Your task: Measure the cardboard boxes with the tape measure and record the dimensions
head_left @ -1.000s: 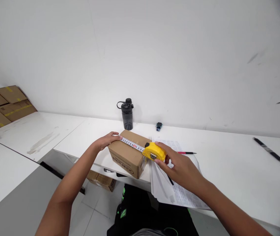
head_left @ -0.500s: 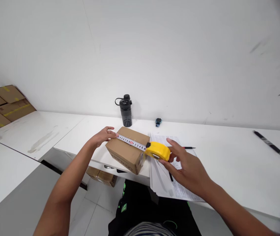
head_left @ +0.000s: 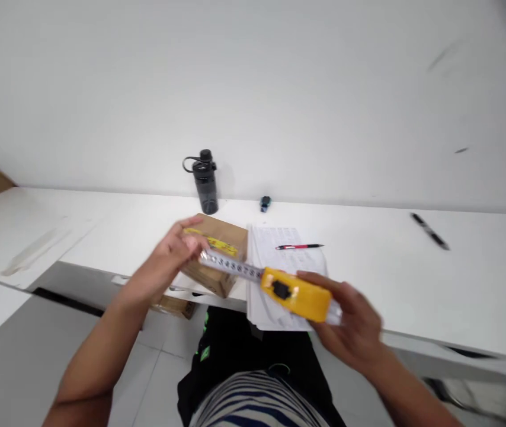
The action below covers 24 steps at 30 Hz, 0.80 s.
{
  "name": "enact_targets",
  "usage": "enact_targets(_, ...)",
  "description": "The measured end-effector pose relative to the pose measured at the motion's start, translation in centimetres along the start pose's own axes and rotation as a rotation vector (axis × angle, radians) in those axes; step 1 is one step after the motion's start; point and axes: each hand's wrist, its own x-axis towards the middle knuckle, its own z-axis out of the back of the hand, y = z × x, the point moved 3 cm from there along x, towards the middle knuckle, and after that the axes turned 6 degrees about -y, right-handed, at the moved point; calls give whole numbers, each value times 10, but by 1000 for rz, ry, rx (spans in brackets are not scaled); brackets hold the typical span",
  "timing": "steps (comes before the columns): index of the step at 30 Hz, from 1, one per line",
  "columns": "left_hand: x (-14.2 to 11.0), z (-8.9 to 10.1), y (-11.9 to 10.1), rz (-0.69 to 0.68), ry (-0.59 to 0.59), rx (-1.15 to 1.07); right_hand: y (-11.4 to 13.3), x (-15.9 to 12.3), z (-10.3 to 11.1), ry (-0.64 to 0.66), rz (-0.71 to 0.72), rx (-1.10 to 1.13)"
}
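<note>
Tape measure (head_left: 297, 295) slantwise, blade (head_left: 233, 265) leftward

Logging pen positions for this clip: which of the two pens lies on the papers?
The red-and-black pen, across the papers; the black-and-grey pen lies on the white table, further right.

And there's a striped top (head_left: 259, 400), dark bands over a pale ground! Black bottoms (head_left: 235, 344) below, flashing bright green markings (head_left: 205, 353).

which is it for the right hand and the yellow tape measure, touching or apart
Touching: the head view shows the right hand gripping the rear end of the yellow tape measure.
</note>
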Motion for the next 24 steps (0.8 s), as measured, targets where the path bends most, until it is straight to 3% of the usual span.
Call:
enact_targets(3,-33,-60,50,113,112,-107,9,-15,-11,-22,93,-1)
enact_targets(5,-49,-86,78,181,113,-165,12,-24,-15,-22,115,21)
enact_targets(8,-59,-106,99,288,204,-260,11,-37,-16,-19,139,32)
enact_targets(11,-55,-115,103,301,275,-269,2,-49,-16,31,154,-14)
enact_targets(14,-47,-120,104,142,205,-181,-15,-56,-16,82,117,-52)
enact_targets(19,-33,-134,110,-272,32,51,-47,-67,-6,244,-67,-223)
enact_targets(22,-13,-147,121,-348,53,169,-61,-76,9,217,-275,-364)
enact_targets(24,4,-156,129,-351,136,176,-68,-80,18,151,-423,-394)
